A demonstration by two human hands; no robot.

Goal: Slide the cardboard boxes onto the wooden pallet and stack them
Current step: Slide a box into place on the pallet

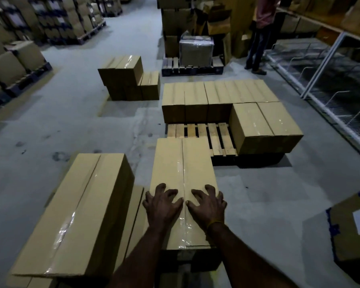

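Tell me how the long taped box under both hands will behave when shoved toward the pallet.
The long cardboard box probably slides flat rather than tipping: it is low and long. Its glossy tape may feel slippery under the left hand and right hand. Its far end may catch the wooden pallet edge.

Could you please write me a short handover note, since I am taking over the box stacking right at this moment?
Left hand and right hand: both lie flat, fingers spread, on top of the long box, one each side of its taped seam; neither is closed around anything.
The long box's far end reaches the near left corner of the wooden pallet.
Done: a back row of boxes and two boxes at the near right sit on the pallet.
Left: push this box onto the bare slats, then bring over the taller box on the left and the floor stack beyond.
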